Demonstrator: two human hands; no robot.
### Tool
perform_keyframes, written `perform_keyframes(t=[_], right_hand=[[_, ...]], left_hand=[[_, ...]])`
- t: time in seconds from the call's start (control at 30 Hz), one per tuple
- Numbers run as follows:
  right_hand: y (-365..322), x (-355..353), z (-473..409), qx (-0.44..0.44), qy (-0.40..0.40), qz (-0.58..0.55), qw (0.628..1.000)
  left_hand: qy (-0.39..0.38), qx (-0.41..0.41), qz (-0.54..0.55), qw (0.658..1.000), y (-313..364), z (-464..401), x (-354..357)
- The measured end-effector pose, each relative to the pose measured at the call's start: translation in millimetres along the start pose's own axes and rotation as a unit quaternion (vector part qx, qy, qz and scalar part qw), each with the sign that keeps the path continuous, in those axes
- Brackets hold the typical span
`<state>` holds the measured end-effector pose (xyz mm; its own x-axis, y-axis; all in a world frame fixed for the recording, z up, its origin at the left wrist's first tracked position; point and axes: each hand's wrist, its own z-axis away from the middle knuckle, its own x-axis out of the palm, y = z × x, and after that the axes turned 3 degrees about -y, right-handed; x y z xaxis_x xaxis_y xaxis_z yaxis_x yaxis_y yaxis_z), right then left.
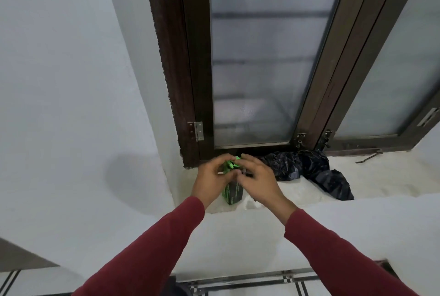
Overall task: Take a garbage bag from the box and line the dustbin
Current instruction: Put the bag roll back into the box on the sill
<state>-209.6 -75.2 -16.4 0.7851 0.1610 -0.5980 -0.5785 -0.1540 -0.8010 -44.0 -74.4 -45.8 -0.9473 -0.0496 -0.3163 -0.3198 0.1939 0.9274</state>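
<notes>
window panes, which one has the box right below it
The left pane: the green box stands on the sill under its bottom corner. The right pane is beyond the black bag.

Bare sill [381,176] right of black bag [309,169]; window frame [190,105] close behind

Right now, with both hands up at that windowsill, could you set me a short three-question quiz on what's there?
1. True or false: the small green cardboard box stands upright on the white stone windowsill.
2. What lies to the right of the box? A) a crumpled black plastic bag B) a red bucket C) a folded towel
3. Fill in: both the left hand and the right hand are at the box's ____ end.

Key: 1 true. 2 A, the crumpled black plastic bag. 3 top, at its green flaps.
</notes>
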Motion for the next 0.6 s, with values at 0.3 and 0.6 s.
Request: perform_keyframes(t=[0.3, 0.6], right_hand=[[17, 26, 8, 0.175, -0.053, -0.327, 0.927], [17, 58, -40, 0.276, 0.021, -0.308, 0.910]], left_hand=[[0.198, -0.122, -0.121, 0.965, 25, -8, -30], [0.018, -0.212, -0.405, 0.889, 9, -3, -46]])
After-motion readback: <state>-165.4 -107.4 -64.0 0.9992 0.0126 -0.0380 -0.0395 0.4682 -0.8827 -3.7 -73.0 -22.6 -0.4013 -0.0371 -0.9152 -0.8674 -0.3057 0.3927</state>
